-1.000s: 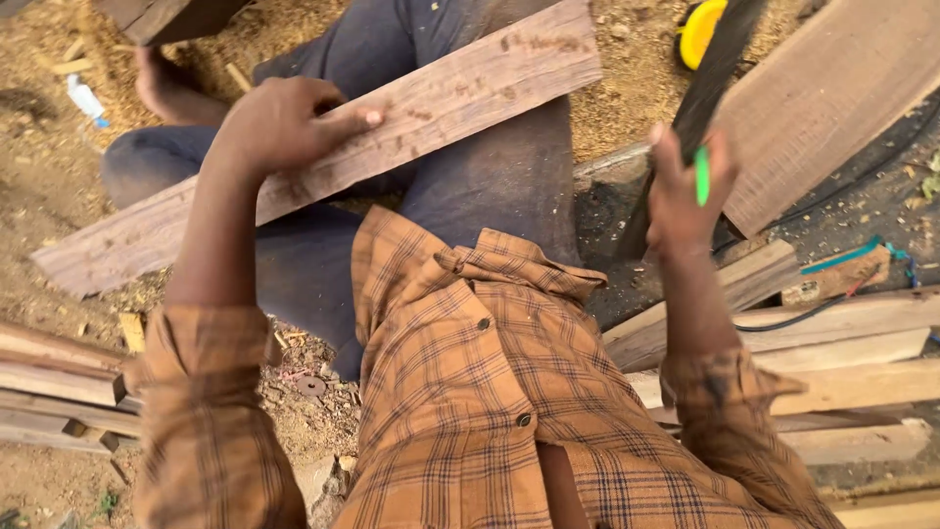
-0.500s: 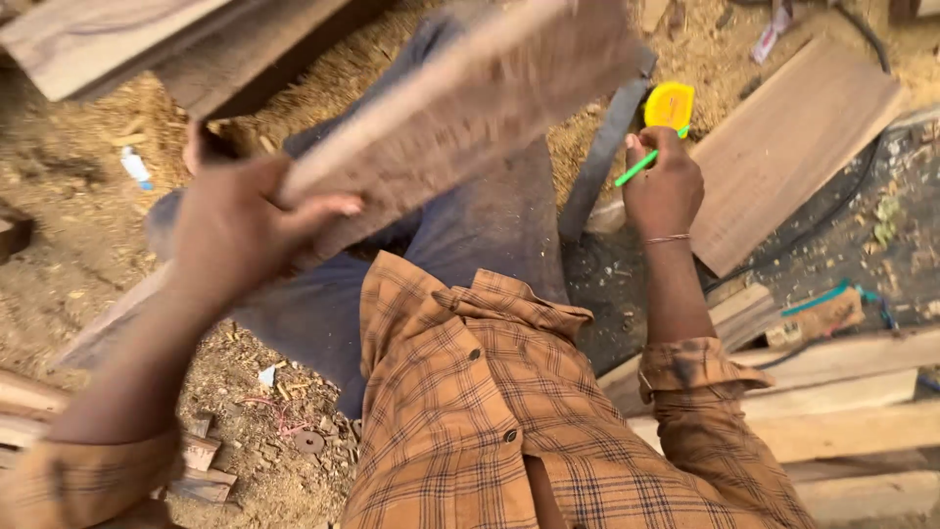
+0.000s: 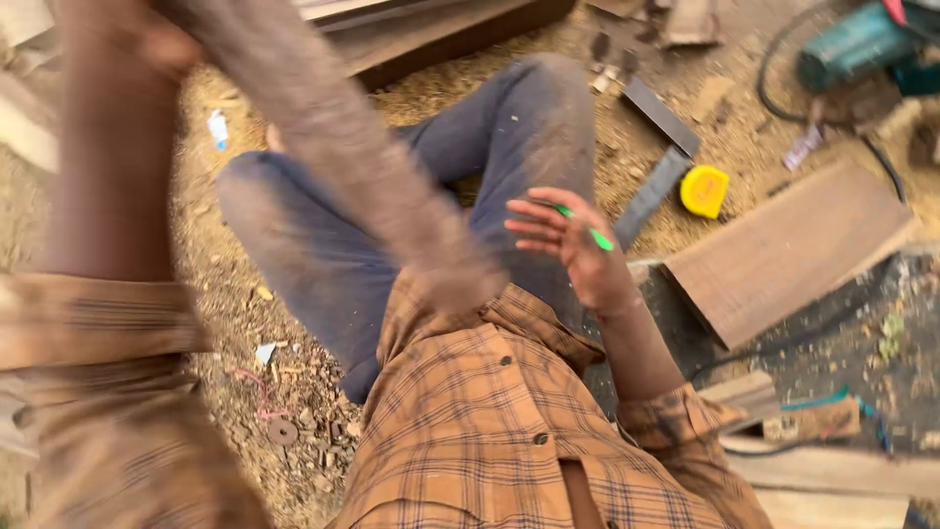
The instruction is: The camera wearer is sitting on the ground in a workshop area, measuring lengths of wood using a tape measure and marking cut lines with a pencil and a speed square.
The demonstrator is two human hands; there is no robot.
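A: Left hand (image 3: 147, 39) is up at eleven o'clock, blurred, clamped round the top of a long wooden plank (image 3: 333, 157) that slants down towards the chest.

B: And the right hand (image 3: 573, 245)?

A: Near centre, fingers loosely spread, a green pencil (image 3: 587, 233) pinched between them.

B: What's around it?

A: Yellow tape measure (image 3: 704, 190) at two o'clock on the sawdust, just beside a metal square (image 3: 654, 186). A flat board (image 3: 783, 250) lies at three o'clock, a teal power tool (image 3: 862, 44) farther up at one.
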